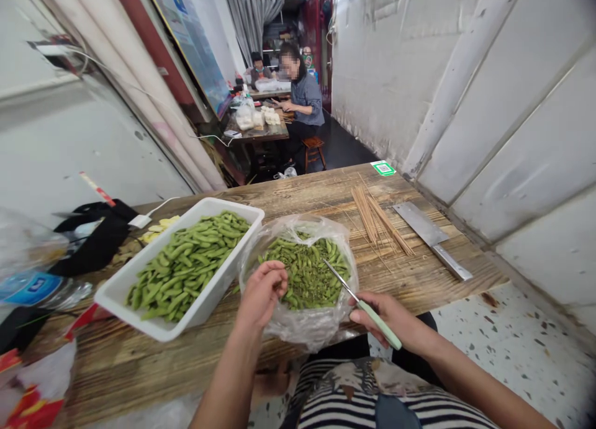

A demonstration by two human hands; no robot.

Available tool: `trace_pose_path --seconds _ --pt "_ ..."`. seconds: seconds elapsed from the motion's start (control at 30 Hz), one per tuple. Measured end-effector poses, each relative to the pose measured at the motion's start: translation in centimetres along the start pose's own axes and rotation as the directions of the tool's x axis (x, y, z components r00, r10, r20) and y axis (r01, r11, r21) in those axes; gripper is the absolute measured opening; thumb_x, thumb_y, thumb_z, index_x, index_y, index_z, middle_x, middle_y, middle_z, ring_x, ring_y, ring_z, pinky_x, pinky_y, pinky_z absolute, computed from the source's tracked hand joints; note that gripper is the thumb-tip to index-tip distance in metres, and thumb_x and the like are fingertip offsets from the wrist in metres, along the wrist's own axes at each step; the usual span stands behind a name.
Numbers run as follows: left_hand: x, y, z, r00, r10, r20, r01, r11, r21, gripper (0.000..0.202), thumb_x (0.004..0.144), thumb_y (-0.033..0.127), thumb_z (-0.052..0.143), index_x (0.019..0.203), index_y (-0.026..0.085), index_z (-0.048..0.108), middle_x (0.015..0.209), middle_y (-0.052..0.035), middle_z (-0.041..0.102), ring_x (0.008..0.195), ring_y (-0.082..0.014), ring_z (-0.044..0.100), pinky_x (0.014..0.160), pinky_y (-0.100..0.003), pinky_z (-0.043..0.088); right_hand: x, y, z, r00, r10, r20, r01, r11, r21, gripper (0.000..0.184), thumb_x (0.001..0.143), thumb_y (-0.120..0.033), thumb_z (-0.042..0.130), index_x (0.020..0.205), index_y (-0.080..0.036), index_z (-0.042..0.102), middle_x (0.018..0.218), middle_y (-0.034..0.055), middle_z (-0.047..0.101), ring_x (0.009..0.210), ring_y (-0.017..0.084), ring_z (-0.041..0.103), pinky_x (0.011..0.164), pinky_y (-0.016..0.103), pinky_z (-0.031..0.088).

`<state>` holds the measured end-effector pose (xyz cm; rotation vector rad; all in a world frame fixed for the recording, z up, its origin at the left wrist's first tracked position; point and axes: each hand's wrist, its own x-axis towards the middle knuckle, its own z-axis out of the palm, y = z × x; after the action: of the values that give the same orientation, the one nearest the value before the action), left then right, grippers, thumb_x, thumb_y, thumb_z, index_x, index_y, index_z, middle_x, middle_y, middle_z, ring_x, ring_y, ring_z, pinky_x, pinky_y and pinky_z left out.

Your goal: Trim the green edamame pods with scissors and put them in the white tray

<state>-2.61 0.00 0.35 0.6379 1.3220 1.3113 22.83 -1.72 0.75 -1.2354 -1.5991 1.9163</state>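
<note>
My left hand is closed at the near left rim of a clear plastic bag filled with green soybean pods; what its fingers pinch is hidden. My right hand grips scissors with pale green handles, blades pointing up-left over the pods in the bag. A white rectangular tray heaped with more green pods stands just left of the bag on the wooden table.
A bundle of bamboo skewers and a steel cleaver lie at the right of the table. A water bottle, black bag and red wrappers sit at left. Another person sits at a far table down the aisle.
</note>
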Motion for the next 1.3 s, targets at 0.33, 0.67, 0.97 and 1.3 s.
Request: trace_pose_path --seconds 0.33,0.67,0.97,1.3 --pt "-0.2 -2.5 -2.3 0.933 0.02 0.359 -0.339 0.381 0.86 0.038 0.057 0.005 0.053 0.087 0.022 0.068 0.07 -0.0007 0.064 0.065 -0.0164 0.055 0.064 -0.023 0.035 -0.3 -0.2 0.2 0.999 0.014 0.045 -0.012 0.999 -0.053 0.043 0.075 -0.054 0.059 0.093 -0.016 0.055 0.046 -0.009 0.04 0.035 0.006 0.035 0.032 0.015 0.028" --pt "1.6 -2.3 -2.3 0.957 0.204 0.205 -0.262 0.311 0.913 0.012 0.072 0.027 0.06 0.064 0.021 0.065 0.066 -0.0046 0.064 0.068 -0.0188 0.056 0.064 -0.024 0.034 -0.5 -0.8 0.2 0.999 -0.008 0.05 0.014 0.993 -0.117 0.043 0.075 -0.056 0.058 0.088 -0.015 0.055 0.05 -0.0079 0.039 0.036 0.005 0.037 0.034 0.016 0.029" --pt "0.0 -1.3 0.7 0.894 -0.233 0.383 0.249 0.969 0.008 0.032 0.072 0.044 0.064 0.08 0.013 0.059 0.057 0.0055 0.041 0.042 -0.0019 0.027 0.037 -0.013 0.014 -0.3 -1.3 0.2 0.995 -0.083 0.058 0.094 0.97 -0.225 0.043 0.079 -0.054 0.054 0.096 -0.014 0.057 0.057 -0.0049 0.045 0.046 0.008 0.041 0.044 0.019 0.034" --pt "-1.5 -1.3 3.2 0.949 -0.151 0.278 0.148 0.988 0.03 0.035 0.071 0.045 0.065 0.078 0.011 0.058 0.047 0.0051 0.048 0.035 0.0001 0.02 0.035 -0.015 0.008 -0.2 -1.6 -0.2 0.983 -0.169 0.078 0.185 0.921 -0.343 0.037 0.083 -0.046 0.053 0.1 -0.013 0.059 0.08 0.0023 0.058 0.07 0.015 0.049 0.064 0.023 0.04"
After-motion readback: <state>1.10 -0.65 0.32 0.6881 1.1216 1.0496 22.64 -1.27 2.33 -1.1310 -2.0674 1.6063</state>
